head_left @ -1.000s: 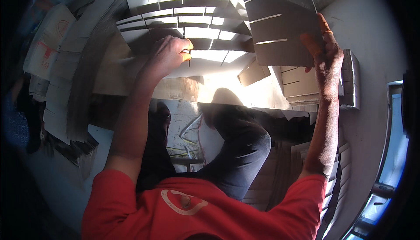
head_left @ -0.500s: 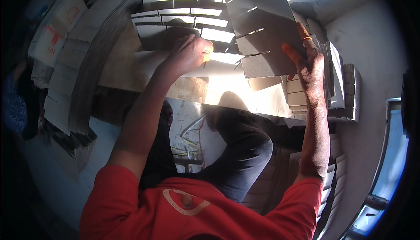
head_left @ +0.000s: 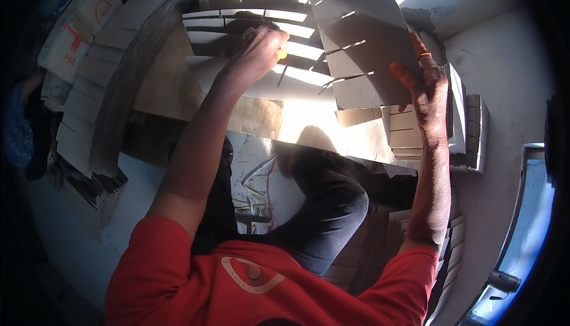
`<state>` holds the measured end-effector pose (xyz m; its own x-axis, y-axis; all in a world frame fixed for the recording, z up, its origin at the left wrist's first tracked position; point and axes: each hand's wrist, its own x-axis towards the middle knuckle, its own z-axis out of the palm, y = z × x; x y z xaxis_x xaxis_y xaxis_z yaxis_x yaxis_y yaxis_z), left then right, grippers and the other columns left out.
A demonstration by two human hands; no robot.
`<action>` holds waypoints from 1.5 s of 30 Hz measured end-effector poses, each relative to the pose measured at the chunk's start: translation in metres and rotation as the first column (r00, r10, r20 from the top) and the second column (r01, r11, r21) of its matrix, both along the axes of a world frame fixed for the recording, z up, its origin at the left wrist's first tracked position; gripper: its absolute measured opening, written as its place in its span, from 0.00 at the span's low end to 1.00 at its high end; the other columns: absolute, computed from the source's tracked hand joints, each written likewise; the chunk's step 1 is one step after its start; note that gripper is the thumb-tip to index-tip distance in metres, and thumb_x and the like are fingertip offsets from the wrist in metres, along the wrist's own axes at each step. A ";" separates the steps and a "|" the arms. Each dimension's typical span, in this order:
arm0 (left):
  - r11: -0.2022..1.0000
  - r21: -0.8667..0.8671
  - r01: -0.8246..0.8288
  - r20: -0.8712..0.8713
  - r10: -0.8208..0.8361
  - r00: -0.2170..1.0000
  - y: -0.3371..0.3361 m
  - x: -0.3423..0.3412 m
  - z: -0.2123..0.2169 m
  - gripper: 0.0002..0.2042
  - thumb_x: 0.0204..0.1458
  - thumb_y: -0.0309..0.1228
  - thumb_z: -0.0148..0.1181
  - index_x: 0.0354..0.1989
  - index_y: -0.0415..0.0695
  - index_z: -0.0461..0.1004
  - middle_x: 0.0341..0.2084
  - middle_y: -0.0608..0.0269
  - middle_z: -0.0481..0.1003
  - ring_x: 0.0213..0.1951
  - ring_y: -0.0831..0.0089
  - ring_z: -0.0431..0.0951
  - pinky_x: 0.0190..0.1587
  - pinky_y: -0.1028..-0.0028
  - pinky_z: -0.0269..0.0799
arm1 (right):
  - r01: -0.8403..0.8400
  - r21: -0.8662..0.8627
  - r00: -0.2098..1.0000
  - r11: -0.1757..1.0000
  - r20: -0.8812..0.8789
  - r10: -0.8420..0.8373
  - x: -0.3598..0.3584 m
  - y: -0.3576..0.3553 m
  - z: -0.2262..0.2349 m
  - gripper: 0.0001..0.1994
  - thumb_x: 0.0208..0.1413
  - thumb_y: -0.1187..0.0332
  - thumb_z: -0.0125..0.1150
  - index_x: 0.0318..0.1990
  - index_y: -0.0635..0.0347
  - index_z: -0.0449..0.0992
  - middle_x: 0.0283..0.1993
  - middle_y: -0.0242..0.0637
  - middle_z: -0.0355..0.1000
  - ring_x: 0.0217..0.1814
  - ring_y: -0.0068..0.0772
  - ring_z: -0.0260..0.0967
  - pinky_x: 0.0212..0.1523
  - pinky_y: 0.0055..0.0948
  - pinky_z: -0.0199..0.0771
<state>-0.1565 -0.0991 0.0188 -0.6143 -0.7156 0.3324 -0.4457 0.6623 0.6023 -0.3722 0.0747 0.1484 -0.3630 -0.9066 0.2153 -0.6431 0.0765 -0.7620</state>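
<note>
In my right hand (head_left: 428,85) is a grey slotted cardboard divider sheet (head_left: 356,47), gripped at its right edge with orange finger covers on some fingers. The sheet is tilted, and its slots face left. My left hand (head_left: 259,53) is closed at the upright cardboard strips (head_left: 205,36), which stand in rows across the work board. Its fingers seem to pinch one strip, though the fingertips are partly hidden. A near cardboard strip (head_left: 255,85) with slits stands just below that hand, and the held sheet's left edge is close to the strips' right ends.
A tall stack of cardboard sheets (head_left: 133,59) leans at the left, beside a white carton (head_left: 77,32) with red marks. More cardboard pieces (head_left: 404,127) lie at the right by the wall (head_left: 499,59). My knees are below the wooden board (head_left: 255,118).
My left hand has moved up and away from the near strip to the rows behind it. My right hand and the sheet have shifted slightly right in the picture.
</note>
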 end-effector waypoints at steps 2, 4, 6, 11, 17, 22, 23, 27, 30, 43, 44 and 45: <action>0.998 0.056 -0.007 0.041 0.005 0.999 0.002 -0.001 0.000 0.10 0.49 0.27 0.57 0.39 0.38 0.77 0.34 0.48 0.76 0.42 0.53 0.75 0.45 0.62 0.69 | 0.000 0.007 1.000 1.000 -0.007 0.000 -0.002 0.001 0.000 0.29 0.53 0.75 0.60 0.64 0.57 0.60 0.45 0.42 0.75 0.23 0.19 0.70 0.14 0.19 0.69; 1.000 0.018 0.010 0.110 -0.012 0.994 0.004 -0.004 0.005 0.08 0.48 0.25 0.55 0.36 0.40 0.77 0.32 0.47 0.76 0.40 0.52 0.75 0.44 0.61 0.70 | 0.021 0.016 1.000 1.000 -0.004 -0.021 0.002 0.000 -0.002 0.30 0.53 0.75 0.60 0.64 0.57 0.60 0.44 0.42 0.75 0.23 0.19 0.70 0.14 0.19 0.69; 1.000 0.022 0.012 0.142 -0.015 0.990 0.006 -0.005 0.008 0.06 0.47 0.24 0.54 0.33 0.41 0.76 0.30 0.47 0.75 0.39 0.51 0.74 0.42 0.60 0.70 | 0.013 0.039 1.000 0.999 0.015 -0.014 0.004 -0.002 -0.002 0.30 0.53 0.75 0.60 0.64 0.58 0.60 0.44 0.43 0.75 0.23 0.19 0.70 0.14 0.19 0.70; 1.000 0.029 0.008 0.123 -0.011 0.992 0.003 -0.005 0.003 0.04 0.47 0.24 0.53 0.29 0.41 0.74 0.25 0.48 0.74 0.37 0.50 0.75 0.39 0.58 0.70 | -0.008 0.106 0.998 0.994 0.061 0.002 0.002 -0.007 0.004 0.30 0.53 0.74 0.60 0.64 0.59 0.60 0.46 0.44 0.74 0.23 0.20 0.71 0.15 0.19 0.72; 0.996 -0.084 -0.008 -0.052 0.004 0.999 0.002 -0.008 -0.011 0.03 0.45 0.23 0.53 0.27 0.40 0.73 0.22 0.48 0.72 0.30 0.49 0.74 0.35 0.59 0.69 | 0.000 0.120 0.997 0.993 -0.079 0.010 0.004 -0.017 0.008 0.30 0.53 0.73 0.61 0.65 0.58 0.59 0.49 0.44 0.73 0.25 0.22 0.73 0.14 0.21 0.72; 0.995 0.098 0.008 0.085 -0.016 0.996 0.003 -0.007 0.008 0.04 0.45 0.24 0.57 0.29 0.40 0.75 0.22 0.48 0.74 0.32 0.51 0.75 0.38 0.62 0.70 | 0.017 0.132 0.999 0.991 -0.045 -0.011 0.010 -0.017 0.008 0.30 0.53 0.74 0.60 0.65 0.59 0.58 0.48 0.44 0.73 0.25 0.21 0.73 0.14 0.21 0.72; 0.993 0.117 0.014 0.070 -0.022 0.997 0.004 -0.007 0.008 0.05 0.46 0.25 0.57 0.31 0.39 0.75 0.23 0.48 0.74 0.32 0.51 0.75 0.38 0.62 0.70 | 0.018 0.154 1.000 0.988 -0.019 -0.015 0.010 -0.016 0.007 0.30 0.53 0.74 0.59 0.65 0.60 0.58 0.48 0.44 0.73 0.25 0.21 0.73 0.14 0.21 0.72; 0.993 0.114 -0.009 -0.095 0.020 0.995 0.002 -0.006 0.003 0.10 0.47 0.28 0.60 0.37 0.37 0.76 0.30 0.47 0.76 0.36 0.52 0.75 0.41 0.62 0.70 | -0.012 0.079 1.000 0.997 0.029 0.010 0.010 -0.015 0.006 0.30 0.53 0.75 0.59 0.64 0.62 0.59 0.46 0.43 0.74 0.24 0.21 0.72 0.13 0.20 0.71; 0.991 -0.116 -0.070 -0.090 0.059 0.994 -0.005 -0.004 0.002 0.12 0.47 0.28 0.60 0.40 0.35 0.75 0.34 0.48 0.77 0.39 0.52 0.75 0.45 0.62 0.70 | 0.025 0.094 0.999 0.995 0.032 -0.028 0.010 -0.013 0.006 0.30 0.53 0.75 0.59 0.64 0.62 0.59 0.45 0.43 0.74 0.22 0.21 0.71 0.13 0.19 0.70; 0.997 -0.052 -0.060 0.008 0.061 0.998 -0.019 -0.010 0.000 0.17 0.46 0.20 0.56 0.47 0.32 0.71 0.45 0.44 0.73 0.51 0.52 0.70 0.54 0.62 0.65 | -0.009 0.128 1.000 0.992 -0.019 0.012 0.002 -0.022 0.006 0.30 0.53 0.75 0.59 0.64 0.64 0.58 0.46 0.42 0.73 0.22 0.20 0.70 0.12 0.19 0.69; 0.996 -0.070 -0.056 0.008 0.057 0.998 -0.018 -0.009 -0.001 0.17 0.46 0.19 0.56 0.47 0.32 0.72 0.45 0.44 0.73 0.51 0.52 0.70 0.55 0.62 0.65 | -0.013 0.099 0.999 0.995 -0.030 0.016 0.003 -0.021 0.000 0.30 0.53 0.74 0.59 0.64 0.63 0.59 0.46 0.42 0.74 0.22 0.20 0.70 0.12 0.19 0.68; 0.995 -0.077 -0.060 0.008 0.061 0.998 -0.018 -0.008 -0.002 0.17 0.46 0.19 0.56 0.47 0.32 0.72 0.45 0.44 0.73 0.51 0.52 0.70 0.55 0.62 0.65 | -0.022 0.100 1.000 0.995 -0.009 0.023 0.004 -0.021 0.001 0.29 0.53 0.74 0.59 0.64 0.63 0.59 0.45 0.42 0.74 0.22 0.19 0.70 0.12 0.18 0.68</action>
<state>-0.1646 -0.1169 0.0170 -0.5745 -0.7241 0.3816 -0.4923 0.6782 0.5456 -0.3682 0.0540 0.1493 -0.3402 -0.9318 0.1267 -0.6533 0.1373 -0.7446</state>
